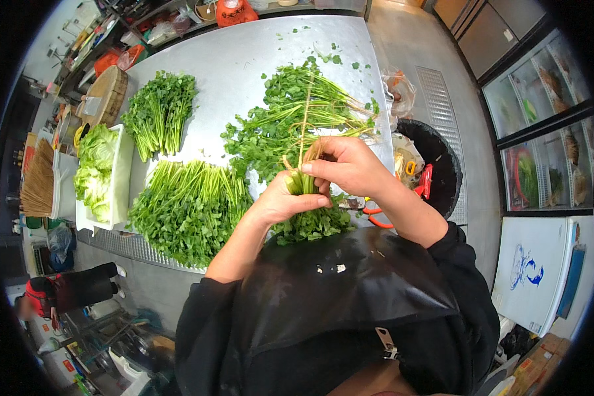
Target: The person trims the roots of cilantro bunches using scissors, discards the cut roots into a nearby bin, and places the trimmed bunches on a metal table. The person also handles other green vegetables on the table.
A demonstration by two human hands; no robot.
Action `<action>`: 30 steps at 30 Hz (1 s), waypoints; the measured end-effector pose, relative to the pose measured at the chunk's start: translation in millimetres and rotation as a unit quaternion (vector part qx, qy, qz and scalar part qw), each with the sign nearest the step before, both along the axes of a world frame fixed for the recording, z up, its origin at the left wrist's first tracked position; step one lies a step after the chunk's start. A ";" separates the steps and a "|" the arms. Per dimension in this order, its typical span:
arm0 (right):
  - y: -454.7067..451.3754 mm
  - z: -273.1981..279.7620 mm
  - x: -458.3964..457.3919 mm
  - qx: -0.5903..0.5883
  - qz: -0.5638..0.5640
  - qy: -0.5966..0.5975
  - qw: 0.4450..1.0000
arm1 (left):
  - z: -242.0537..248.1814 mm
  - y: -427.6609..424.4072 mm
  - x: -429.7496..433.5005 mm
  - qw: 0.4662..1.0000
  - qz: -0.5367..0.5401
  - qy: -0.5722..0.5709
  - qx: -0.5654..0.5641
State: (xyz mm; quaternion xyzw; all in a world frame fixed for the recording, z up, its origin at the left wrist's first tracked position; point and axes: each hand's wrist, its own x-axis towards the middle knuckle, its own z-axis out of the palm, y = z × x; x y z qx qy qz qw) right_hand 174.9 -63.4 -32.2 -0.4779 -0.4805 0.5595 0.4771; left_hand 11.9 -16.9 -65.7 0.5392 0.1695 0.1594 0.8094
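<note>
My left hand [283, 199] is wrapped around a small bunch of coriander [313, 222], its leaves hanging toward my apron and its stem ends pointing up. At those stem ends, the thumb and fingers of my right hand [351, 166] pinch the stalks. A long pale yellow stalk [305, 111] rises from between my fingers over the loose pile of coriander [297, 94], whose roots point right. Left of my hands lies a big heap of coriander [190, 213] with stems aligned. Beyond it is a smaller neat pile [161, 111].
A white tub [123, 173] of lettuce [96, 168] stands on the metal table [227, 47] at left, near a round wooden chopping block [110, 96]. Orange-handled scissors [376, 218] lie by my right forearm. A black bin [438, 158] stands right. A person [74, 292] is at lower left.
</note>
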 end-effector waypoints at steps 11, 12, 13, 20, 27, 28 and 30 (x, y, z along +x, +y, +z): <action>25.3 -76.3 57.6 -0.019 -0.030 -0.266 0.963 | 28.9 18.8 -72.4 0.961 0.056 -0.268 0.031; 24.8 -91.4 61.3 -0.010 -0.010 -0.430 0.903 | 32.9 21.0 -79.9 0.949 0.071 -0.306 0.031; 23.1 -106.8 60.4 -0.023 0.027 -0.485 0.874 | 37.0 22.0 -87.1 0.941 0.089 -0.324 0.034; 7.3 -145.4 42.2 0.039 -0.035 -0.544 0.838 | 45.5 23.8 -89.0 0.950 0.168 -0.264 0.003; -16.5 -43.7 12.1 0.215 0.129 -0.439 0.863 | 43.9 -1.2 -43.4 0.956 0.125 0.158 0.213; -19.3 -30.9 8.8 0.193 0.141 -0.424 0.873 | 40.4 -6.2 -33.7 0.946 0.100 0.165 0.260; -22.5 -15.5 6.1 0.236 0.129 -0.350 0.897 | 39.4 -7.0 -26.5 0.919 0.056 0.190 0.339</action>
